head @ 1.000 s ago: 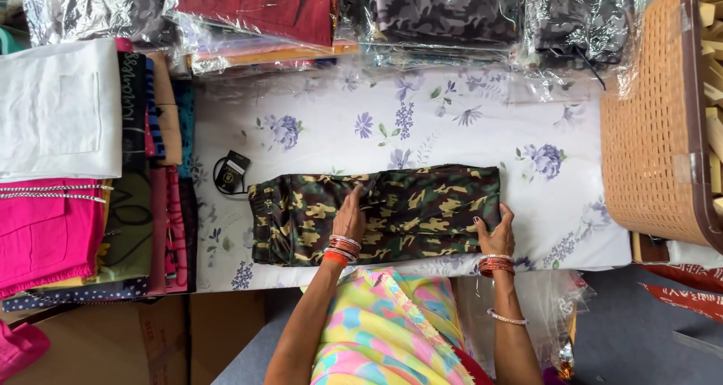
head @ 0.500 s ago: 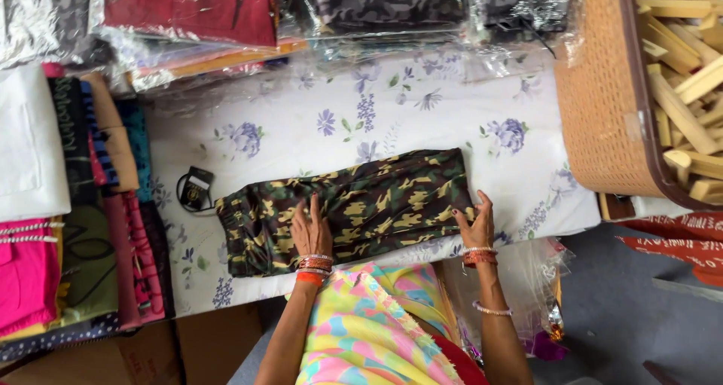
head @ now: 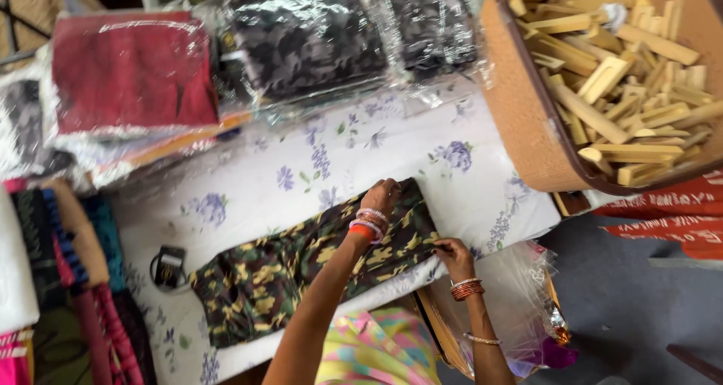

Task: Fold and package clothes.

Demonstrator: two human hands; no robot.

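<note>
A folded camouflage cloth [head: 301,268] in green, brown and yellow lies on a white table cover with purple flowers [head: 263,174]. My left hand [head: 380,197] rests palm down on the cloth's far right end, bangles on the wrist. At the cloth's near right corner, my right hand [head: 454,254] pinches the edge of the fabric. Both arms reach up from the bottom of the view.
A brown woven basket [head: 520,121] full of pale wooden sticks stands at the right. Plastic-wrapped dark and red fabric packs [head: 301,46] lie along the far edge. Stacked folded cloths [head: 68,264] fill the left. A small black roll [head: 168,268] sits beside the camouflage cloth.
My left hand has slid right along the cloth to its far end. My right hand now pinches the near corner. The view has swung and tilted toward the basket.
</note>
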